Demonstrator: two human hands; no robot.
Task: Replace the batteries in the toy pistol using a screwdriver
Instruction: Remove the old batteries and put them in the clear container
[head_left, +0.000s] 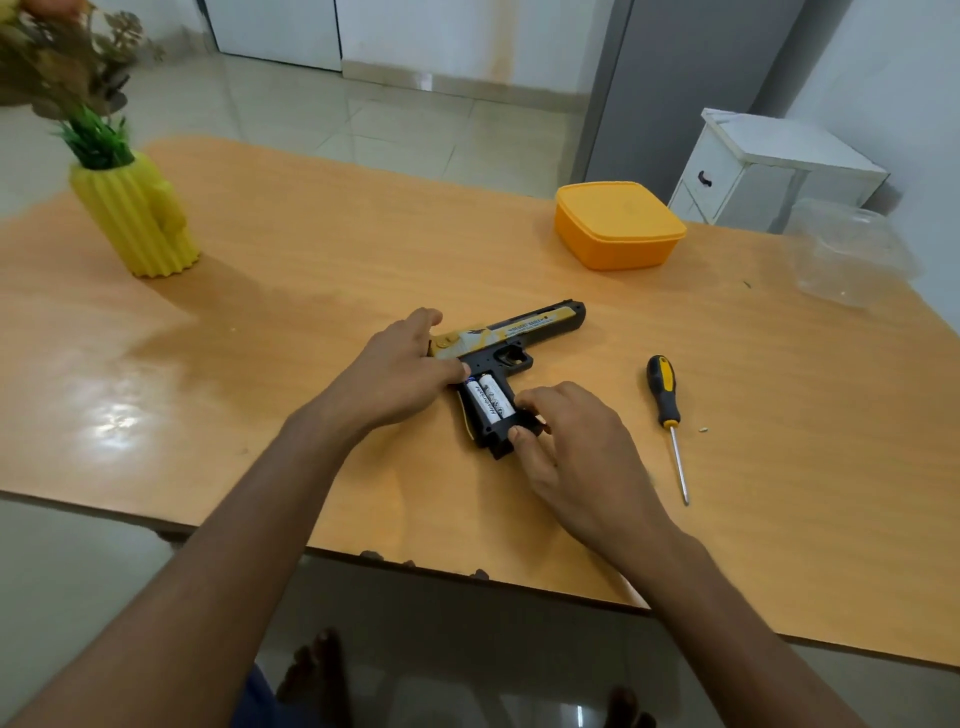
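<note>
Open worktop on most sides; clutter at the far corners.

The worktop (322, 249) lies bare to the left and far side of the toy pistol (524, 338). To its right the screwdriver (666, 410) lies near. A yellow vase (137, 218) stands far left, an orange box (618, 226) far right, a clear container (852, 254) beyond it at the right edge.

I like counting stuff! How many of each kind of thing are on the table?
Toy pistol: 1
Batteries in its handle: 2
Screwdriver: 1
Yellow vase: 1
Orange lidded box: 1
Clear plastic container: 1
Total: 7
</note>
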